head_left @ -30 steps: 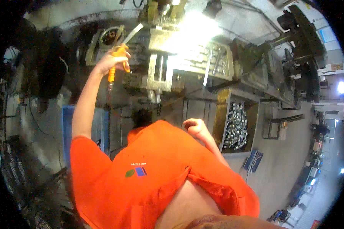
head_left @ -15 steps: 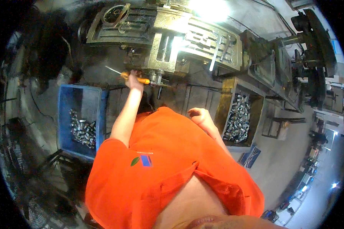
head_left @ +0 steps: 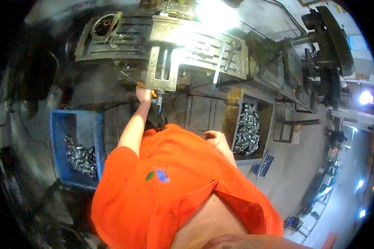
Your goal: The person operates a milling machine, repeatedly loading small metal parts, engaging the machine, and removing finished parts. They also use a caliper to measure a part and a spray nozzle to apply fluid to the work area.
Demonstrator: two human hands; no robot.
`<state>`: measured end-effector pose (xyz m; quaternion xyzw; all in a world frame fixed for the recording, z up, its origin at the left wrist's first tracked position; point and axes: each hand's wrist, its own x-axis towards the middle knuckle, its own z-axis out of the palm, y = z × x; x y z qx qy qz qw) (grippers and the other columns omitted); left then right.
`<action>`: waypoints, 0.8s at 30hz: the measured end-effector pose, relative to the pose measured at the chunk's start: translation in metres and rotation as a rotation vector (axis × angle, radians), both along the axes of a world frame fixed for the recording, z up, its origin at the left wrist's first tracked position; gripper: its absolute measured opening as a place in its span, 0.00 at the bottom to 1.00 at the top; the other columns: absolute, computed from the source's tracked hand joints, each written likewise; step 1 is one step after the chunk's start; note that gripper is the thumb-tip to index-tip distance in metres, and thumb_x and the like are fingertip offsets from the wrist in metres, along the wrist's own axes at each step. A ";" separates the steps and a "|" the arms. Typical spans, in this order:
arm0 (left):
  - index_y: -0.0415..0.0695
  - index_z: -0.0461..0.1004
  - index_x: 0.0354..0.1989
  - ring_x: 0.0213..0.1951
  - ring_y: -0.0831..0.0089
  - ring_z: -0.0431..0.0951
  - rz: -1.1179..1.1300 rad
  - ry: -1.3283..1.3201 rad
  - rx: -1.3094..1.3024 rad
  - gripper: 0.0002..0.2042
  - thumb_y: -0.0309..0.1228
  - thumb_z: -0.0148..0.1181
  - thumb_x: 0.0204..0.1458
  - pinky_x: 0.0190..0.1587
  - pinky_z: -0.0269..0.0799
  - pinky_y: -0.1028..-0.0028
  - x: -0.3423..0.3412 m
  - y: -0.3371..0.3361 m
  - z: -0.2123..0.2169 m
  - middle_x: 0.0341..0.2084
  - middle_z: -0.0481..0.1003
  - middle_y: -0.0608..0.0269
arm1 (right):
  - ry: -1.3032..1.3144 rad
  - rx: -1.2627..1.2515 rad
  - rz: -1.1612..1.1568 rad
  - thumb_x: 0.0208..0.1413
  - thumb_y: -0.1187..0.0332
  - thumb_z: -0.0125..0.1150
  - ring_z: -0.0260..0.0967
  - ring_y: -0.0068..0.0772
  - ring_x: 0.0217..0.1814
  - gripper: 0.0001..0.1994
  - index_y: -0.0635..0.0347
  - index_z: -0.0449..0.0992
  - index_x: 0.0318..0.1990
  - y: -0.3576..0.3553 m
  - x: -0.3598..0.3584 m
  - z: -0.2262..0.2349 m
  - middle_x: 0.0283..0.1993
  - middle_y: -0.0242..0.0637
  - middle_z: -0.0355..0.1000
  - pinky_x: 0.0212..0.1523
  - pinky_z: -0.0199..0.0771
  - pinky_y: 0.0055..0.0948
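My left hand [head_left: 143,94] is closed around an orange-handled tool [head_left: 153,94] beneath the front of a metal machine slide [head_left: 156,76]. A thin metal rod [head_left: 130,77] extends up and left from the hand; most of the tool is hidden by the fingers and the slide. A short spindle [head_left: 159,101] sticks out of the slide toward me, just right of that hand. My right hand [head_left: 215,139] rests beside the orange shirt, its fingers curled. What it holds, if anything, cannot be seen.
A blue crate [head_left: 100,141] on the left holds small metal fittings [head_left: 81,159]. To the right, a wooden box [head_left: 266,135] contains similar parts [head_left: 247,130]. Tools, among them a long bright bar [head_left: 219,64], lie on the machine's slotted bed [head_left: 237,72]. A small stand [head_left: 293,135] is farther right.
The whole view has shifted, so the machine appears further left and lower. My left hand, with the orange-handled tool, is now closer under the slide. My right hand stays curled by the shirt.
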<state>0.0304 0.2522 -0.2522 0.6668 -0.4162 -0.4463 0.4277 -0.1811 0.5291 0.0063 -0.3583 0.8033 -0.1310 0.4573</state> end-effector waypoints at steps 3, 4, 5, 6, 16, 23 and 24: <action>0.36 0.69 0.40 0.43 0.53 0.73 0.010 -0.040 0.234 0.30 0.48 0.66 0.34 0.45 0.66 0.64 0.015 -0.016 -0.026 0.37 0.74 0.47 | -0.025 -0.068 -0.047 0.37 0.71 0.53 0.73 0.32 0.39 0.18 0.64 0.75 0.41 -0.011 -0.009 -0.001 0.36 0.45 0.75 0.40 0.70 0.25; 0.37 0.70 0.42 0.43 0.56 0.74 0.011 -0.075 0.222 0.28 0.46 0.65 0.36 0.45 0.66 0.65 0.002 -0.012 0.019 0.38 0.74 0.48 | -0.082 -0.130 -0.132 0.37 0.71 0.53 0.73 0.31 0.38 0.19 0.65 0.75 0.41 0.001 -0.021 -0.027 0.35 0.45 0.75 0.39 0.70 0.25; 0.37 0.71 0.41 0.41 0.58 0.75 -0.028 0.062 0.050 0.25 0.43 0.64 0.38 0.44 0.67 0.67 0.012 -0.007 0.035 0.36 0.75 0.49 | -0.063 -0.127 -0.118 0.37 0.71 0.53 0.73 0.31 0.38 0.19 0.65 0.75 0.41 -0.007 -0.021 -0.021 0.35 0.44 0.75 0.39 0.70 0.25; 0.37 0.72 0.40 0.40 0.60 0.76 -0.024 0.119 0.172 0.23 0.41 0.63 0.39 0.43 0.67 0.68 0.030 -0.006 0.016 0.35 0.76 0.51 | -0.038 -0.131 -0.053 0.37 0.71 0.53 0.72 0.31 0.37 0.19 0.65 0.75 0.41 -0.015 -0.023 -0.018 0.34 0.43 0.75 0.39 0.69 0.24; 0.35 0.75 0.33 0.28 0.72 0.77 -0.224 0.220 0.235 0.12 0.32 0.60 0.45 0.32 0.70 0.72 0.085 0.031 0.068 0.21 0.76 0.56 | -0.018 -0.074 0.342 0.37 0.74 0.53 0.73 0.28 0.37 0.19 0.63 0.75 0.41 -0.100 0.013 -0.021 0.34 0.44 0.75 0.39 0.70 0.24; 0.37 0.72 0.43 0.19 0.78 0.72 -0.055 0.219 0.113 0.16 0.25 0.57 0.42 0.22 0.67 0.79 0.188 0.068 0.181 0.22 0.76 0.59 | 0.105 -0.167 0.408 0.36 0.74 0.55 0.73 0.30 0.35 0.16 0.64 0.77 0.38 -0.107 -0.001 -0.048 0.32 0.43 0.75 0.38 0.70 0.24; 0.37 0.73 0.42 0.20 0.79 0.71 0.046 0.184 0.093 0.16 0.25 0.57 0.41 0.22 0.66 0.79 0.210 0.074 0.201 0.23 0.77 0.60 | 0.106 -0.162 0.428 0.36 0.74 0.55 0.73 0.29 0.36 0.16 0.63 0.77 0.37 -0.109 -0.002 -0.046 0.33 0.43 0.75 0.39 0.70 0.24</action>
